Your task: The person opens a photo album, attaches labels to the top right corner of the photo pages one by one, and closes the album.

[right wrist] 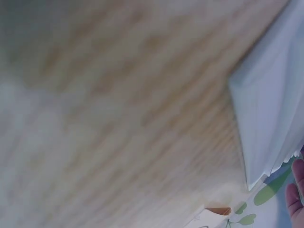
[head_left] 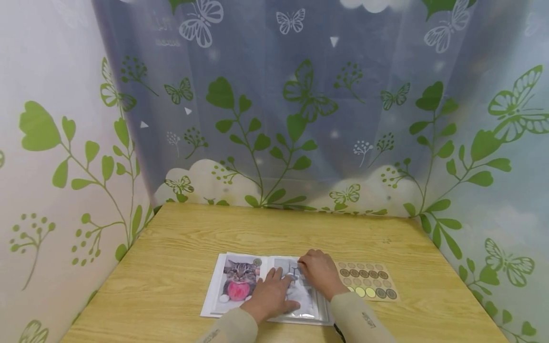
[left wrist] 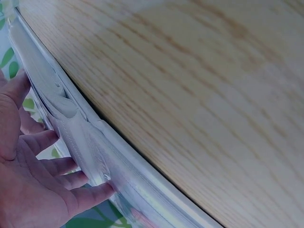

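A white photo album lies spread on the wooden table. Its left page carries a picture of a cat with a pink round thing, and a round coin-like sticker at the top right corner. My left hand rests on the album with fingers spread, partly covering a grey picture on the right page. In the left wrist view, its fingertips touch the clear sleeves. My right hand bends its fingers down at the top of that page; I cannot tell whether they hold anything.
A tan sheet of round stickers, with dark and yellow circles in rows, lies right of the album, partly behind the right forearm. Printed curtains hang around the table at the back and sides.
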Action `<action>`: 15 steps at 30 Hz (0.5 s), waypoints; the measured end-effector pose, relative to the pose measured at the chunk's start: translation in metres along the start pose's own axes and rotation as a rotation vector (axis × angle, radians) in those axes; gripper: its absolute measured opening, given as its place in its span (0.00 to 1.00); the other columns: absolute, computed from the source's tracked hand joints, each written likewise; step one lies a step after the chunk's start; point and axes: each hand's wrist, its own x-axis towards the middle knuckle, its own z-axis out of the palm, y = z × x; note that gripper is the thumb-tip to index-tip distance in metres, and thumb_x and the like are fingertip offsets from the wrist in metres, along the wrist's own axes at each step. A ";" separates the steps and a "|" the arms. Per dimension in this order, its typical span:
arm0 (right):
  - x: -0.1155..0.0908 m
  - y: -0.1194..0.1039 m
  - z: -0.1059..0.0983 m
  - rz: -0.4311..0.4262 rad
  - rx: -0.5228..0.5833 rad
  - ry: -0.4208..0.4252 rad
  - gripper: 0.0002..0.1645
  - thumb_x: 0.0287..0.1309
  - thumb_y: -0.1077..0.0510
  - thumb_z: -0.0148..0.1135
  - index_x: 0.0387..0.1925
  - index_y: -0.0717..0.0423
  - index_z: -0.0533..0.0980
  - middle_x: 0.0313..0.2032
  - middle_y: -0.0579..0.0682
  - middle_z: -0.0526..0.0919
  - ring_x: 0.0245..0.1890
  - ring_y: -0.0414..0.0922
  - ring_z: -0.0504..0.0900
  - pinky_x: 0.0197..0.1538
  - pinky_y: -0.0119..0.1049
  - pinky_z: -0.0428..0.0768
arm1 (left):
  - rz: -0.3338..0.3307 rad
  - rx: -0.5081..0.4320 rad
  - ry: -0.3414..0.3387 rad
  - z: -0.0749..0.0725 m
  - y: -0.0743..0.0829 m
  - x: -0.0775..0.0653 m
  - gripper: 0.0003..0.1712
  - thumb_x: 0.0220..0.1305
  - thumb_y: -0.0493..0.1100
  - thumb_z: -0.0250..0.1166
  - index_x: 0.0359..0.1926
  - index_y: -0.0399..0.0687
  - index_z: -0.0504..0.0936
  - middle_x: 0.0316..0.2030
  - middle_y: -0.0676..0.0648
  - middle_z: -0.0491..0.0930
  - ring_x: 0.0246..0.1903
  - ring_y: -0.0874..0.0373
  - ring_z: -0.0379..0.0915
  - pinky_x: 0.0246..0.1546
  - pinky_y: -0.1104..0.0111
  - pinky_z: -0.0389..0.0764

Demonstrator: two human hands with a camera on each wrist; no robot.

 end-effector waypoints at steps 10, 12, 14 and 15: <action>-0.007 0.002 -0.003 -0.077 -0.010 -0.021 0.12 0.62 0.50 0.66 0.42 0.53 0.85 0.41 0.49 0.83 0.44 0.50 0.79 0.50 0.51 0.77 | -0.006 -0.014 -0.011 -0.003 0.001 -0.002 0.43 0.56 0.65 0.69 0.66 0.46 0.73 0.69 0.35 0.64 0.68 0.36 0.58 0.61 0.38 0.66; -0.008 0.001 -0.004 -0.086 -0.010 -0.044 0.12 0.63 0.50 0.65 0.43 0.52 0.84 0.43 0.49 0.82 0.46 0.50 0.78 0.52 0.51 0.76 | -0.010 -0.012 -0.014 -0.003 0.001 -0.002 0.44 0.56 0.65 0.69 0.67 0.45 0.72 0.69 0.35 0.64 0.69 0.36 0.58 0.62 0.38 0.65; -0.009 0.000 -0.004 -0.092 -0.016 -0.066 0.12 0.64 0.50 0.64 0.43 0.51 0.84 0.45 0.49 0.82 0.48 0.50 0.78 0.55 0.52 0.75 | -0.010 -0.008 -0.016 -0.003 0.002 -0.002 0.44 0.56 0.65 0.68 0.67 0.45 0.72 0.69 0.35 0.64 0.69 0.36 0.57 0.62 0.38 0.65; -0.010 0.000 -0.004 -0.092 -0.014 -0.077 0.13 0.65 0.49 0.63 0.44 0.51 0.84 0.46 0.49 0.82 0.49 0.50 0.78 0.56 0.53 0.74 | -0.008 -0.005 -0.013 -0.003 0.002 -0.002 0.44 0.56 0.65 0.69 0.66 0.44 0.72 0.69 0.35 0.64 0.68 0.36 0.58 0.62 0.38 0.65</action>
